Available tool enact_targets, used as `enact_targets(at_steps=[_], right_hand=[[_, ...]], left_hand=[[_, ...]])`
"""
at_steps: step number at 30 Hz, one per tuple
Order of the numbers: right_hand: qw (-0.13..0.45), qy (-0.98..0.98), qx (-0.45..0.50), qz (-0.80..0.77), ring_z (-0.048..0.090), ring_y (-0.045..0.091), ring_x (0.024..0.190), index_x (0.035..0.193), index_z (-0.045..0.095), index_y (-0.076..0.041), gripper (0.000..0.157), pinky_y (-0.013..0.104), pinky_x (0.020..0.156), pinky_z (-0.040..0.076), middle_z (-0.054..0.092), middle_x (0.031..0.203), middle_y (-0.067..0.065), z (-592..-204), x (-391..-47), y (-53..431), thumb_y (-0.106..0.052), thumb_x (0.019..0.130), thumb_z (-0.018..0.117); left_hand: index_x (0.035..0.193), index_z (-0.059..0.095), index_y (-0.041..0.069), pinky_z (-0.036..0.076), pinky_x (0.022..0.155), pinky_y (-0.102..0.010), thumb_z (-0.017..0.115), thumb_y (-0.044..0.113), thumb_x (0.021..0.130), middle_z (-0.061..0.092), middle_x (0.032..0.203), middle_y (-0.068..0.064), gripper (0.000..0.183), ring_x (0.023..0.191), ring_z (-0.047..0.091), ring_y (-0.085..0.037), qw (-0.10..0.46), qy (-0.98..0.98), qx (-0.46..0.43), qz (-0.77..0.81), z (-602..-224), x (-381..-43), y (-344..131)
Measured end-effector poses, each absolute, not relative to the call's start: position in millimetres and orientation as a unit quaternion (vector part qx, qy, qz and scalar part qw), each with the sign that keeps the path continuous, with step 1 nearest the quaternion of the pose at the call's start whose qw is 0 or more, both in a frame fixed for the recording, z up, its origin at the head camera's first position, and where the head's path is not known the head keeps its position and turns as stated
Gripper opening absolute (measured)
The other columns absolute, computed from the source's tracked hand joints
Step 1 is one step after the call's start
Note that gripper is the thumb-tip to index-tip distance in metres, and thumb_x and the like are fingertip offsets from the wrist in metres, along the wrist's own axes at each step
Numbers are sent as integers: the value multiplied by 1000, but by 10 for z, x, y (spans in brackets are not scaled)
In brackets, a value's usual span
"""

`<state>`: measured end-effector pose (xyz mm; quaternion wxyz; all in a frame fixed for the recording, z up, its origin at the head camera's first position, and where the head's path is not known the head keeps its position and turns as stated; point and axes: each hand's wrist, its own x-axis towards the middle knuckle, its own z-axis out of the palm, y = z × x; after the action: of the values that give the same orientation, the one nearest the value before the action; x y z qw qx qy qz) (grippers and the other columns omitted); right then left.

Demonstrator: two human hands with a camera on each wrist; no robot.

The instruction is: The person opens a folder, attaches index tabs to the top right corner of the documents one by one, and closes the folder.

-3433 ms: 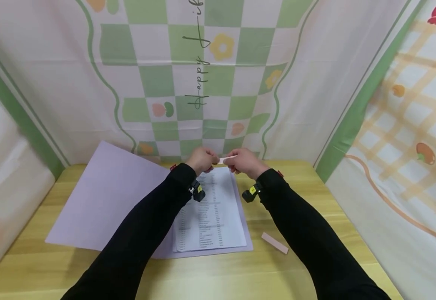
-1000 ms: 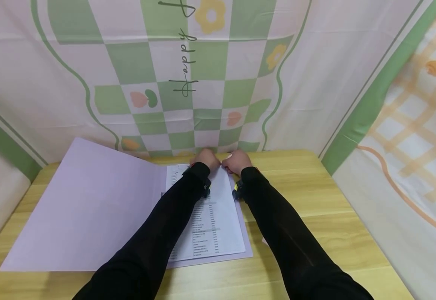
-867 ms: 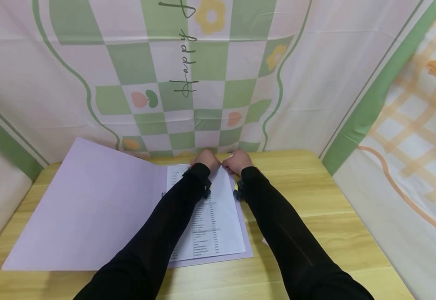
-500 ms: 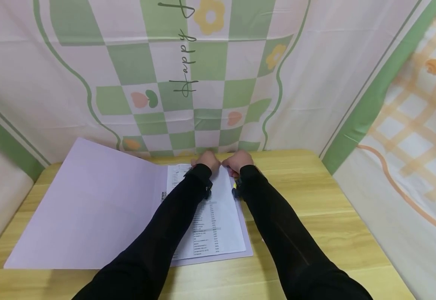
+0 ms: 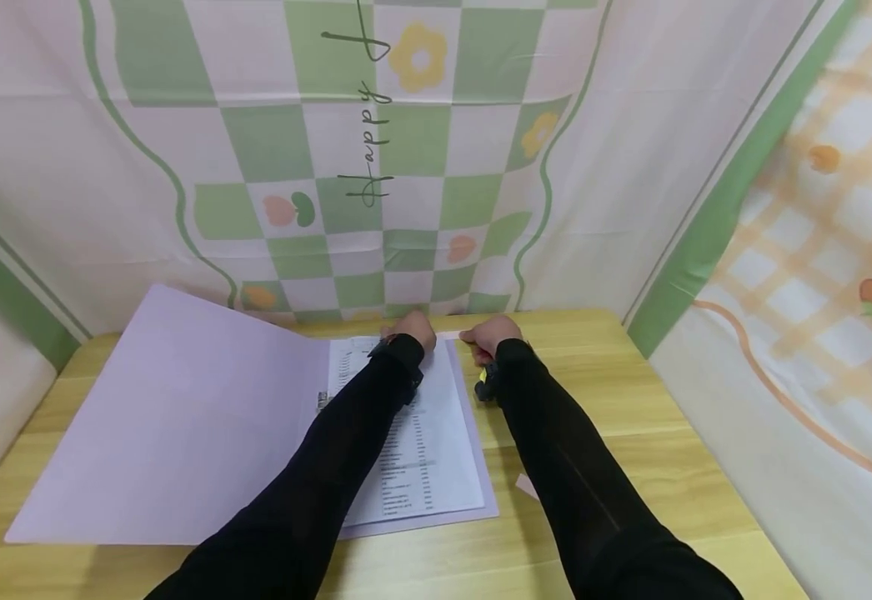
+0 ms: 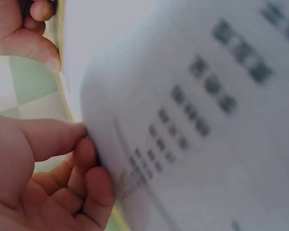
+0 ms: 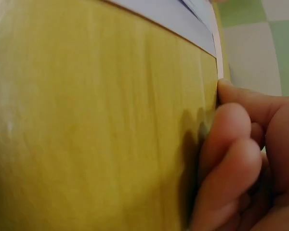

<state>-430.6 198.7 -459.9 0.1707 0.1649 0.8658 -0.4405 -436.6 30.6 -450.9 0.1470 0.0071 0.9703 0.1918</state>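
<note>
We see a green-and-white checked cloth (image 5: 376,142) hanging behind a yellow wood worktop (image 5: 616,400), lettered "Happy" along its length. On the worktop we have a lilac folder (image 5: 166,433) spread open, its left cover tilted up. Two black sleeves (image 5: 578,475) reach forward, the left one across the printed papers (image 5: 443,450) on the folder's right half. At the papers' top edge, the left hand (image 5: 413,327) has its fingers curled closed, pinching the sheets. Just beside the folder's top right corner, the right hand (image 5: 492,335) has curled fingers too, thumb and fingertip pinching the end of a pale pink strip (image 5: 448,335) that runs along the folder's top edge between both hands. We find a second strip (image 5: 527,486) on the worktop, partly hidden by the right sleeve, and a small metal clip (image 5: 322,400) by the fold.
</note>
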Motion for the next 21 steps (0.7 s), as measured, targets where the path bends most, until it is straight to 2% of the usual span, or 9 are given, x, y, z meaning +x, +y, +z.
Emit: enact_targets(at_steps=[4,7,9,11,14,16,17,19,21], right_hand=[[156,839,187,-486,56,15,39,64,65,0,34,26,40,47,58,53,7,-4633,-4260,1995,-22,89,73],[161,858,168,-458,58,15,42,66,66,1,31,26,42,49,61,56,8,-4645,-4198,1990,-18,91,68],[170,879,142,-422,57,14,41,64,67,-1,33,25,43,48,61,55,6,-4637,-4150,1981,-18,93,65],[169,897,118,-392,54,13,40,60,67,-3,36,25,44,45,58,52,4,-4605,-4100,1979,-18,93,62],[152,917,91,-358,51,13,38,53,65,-5,39,24,44,40,54,47,3,-4551,-4028,1997,-17,91,61],[151,924,81,-342,50,14,39,51,64,-5,43,24,45,39,52,45,2,-4520,-3985,2007,-17,91,59],[155,927,76,-332,50,14,39,50,64,-5,45,24,45,38,52,45,2,-4512,-3965,2011,-18,92,59],[171,931,64,-317,50,14,40,50,64,-6,49,25,46,38,52,46,2,-4498,-3920,2011,-21,96,57],[184,934,47,-303,50,13,40,51,64,-6,51,25,46,38,52,47,1,-4495,-3873,2006,-23,98,55]], left_hand=[[85,69,5,44,80,-41,62,15,89,64,104,-8,12,88,57,-24,160,970,75,165,-4717,-4536,264],[74,65,6,44,61,-34,55,12,86,60,89,-9,16,73,52,-23,142,968,160,130,-5266,-4854,233],[78,68,6,47,64,-34,51,17,92,60,89,-7,25,74,52,-22,155,962,199,109,-5564,-5009,199],[78,69,6,47,65,-34,46,18,90,61,85,-7,28,70,50,-21,121,953,261,92,-5736,-5021,131],[101,73,4,47,89,-34,45,20,100,66,105,-8,32,90,59,-21,158,940,284,99,-5328,-4632,65],[111,72,3,44,97,-35,50,17,99,66,115,-10,28,104,60,-21,172,936,277,131,-4931,-4250,44],[118,69,3,41,101,-37,53,19,100,65,120,-10,29,112,58,-23,187,939,246,148,-4742,-4051,53],[121,68,5,39,102,-44,56,23,99,64,120,-11,30,114,57,-28,187,947,205,165,-4477,-3703,66],[121,68,9,38,100,-51,58,29,98,63,115,-12,32,108,56,-33,173,957,180,145,-4357,-3433,81]])
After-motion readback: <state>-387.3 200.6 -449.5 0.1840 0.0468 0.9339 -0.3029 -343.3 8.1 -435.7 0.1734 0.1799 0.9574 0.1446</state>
